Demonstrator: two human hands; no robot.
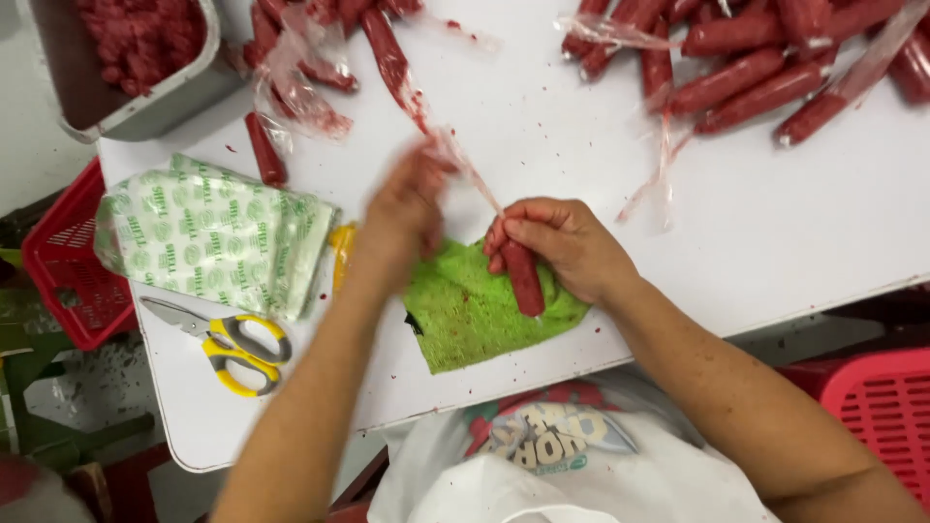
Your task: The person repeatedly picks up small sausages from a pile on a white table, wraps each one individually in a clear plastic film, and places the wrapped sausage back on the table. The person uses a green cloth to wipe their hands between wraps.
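The right hand grips a short red sausage in clear plastic casing over a crumpled green cloth at the near edge of the white table, while the blurred left hand pinches and pulls the casing's twisted tail upward. A heap of finished red sausages lies far right. Red minced meat remains in the grey metal tub, so I'd judge work remains.

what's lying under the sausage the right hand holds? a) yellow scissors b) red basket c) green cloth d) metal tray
c: the right hand presses the red sausage down onto a green cloth spread on the white table.
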